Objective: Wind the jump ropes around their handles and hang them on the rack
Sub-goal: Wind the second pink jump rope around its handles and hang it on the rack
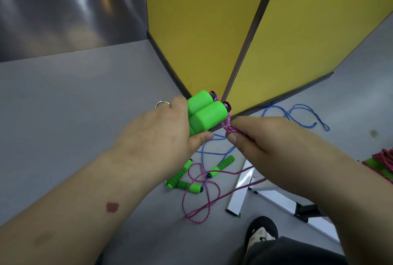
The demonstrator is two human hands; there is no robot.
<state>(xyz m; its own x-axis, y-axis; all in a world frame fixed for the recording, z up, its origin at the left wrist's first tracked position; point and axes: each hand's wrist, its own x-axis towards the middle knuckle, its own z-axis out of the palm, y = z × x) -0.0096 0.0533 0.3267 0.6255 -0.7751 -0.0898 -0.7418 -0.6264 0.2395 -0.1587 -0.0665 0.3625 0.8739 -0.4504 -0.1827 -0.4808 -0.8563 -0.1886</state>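
left hand grips green handles; right hand pinches pink rope.

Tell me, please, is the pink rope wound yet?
Not yet: the pink rope trails loose to the floor while the right hand pinches it beside the handles.

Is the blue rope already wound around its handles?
No, the blue rope lies loose in open loops on the floor, not wrapped on any handles.
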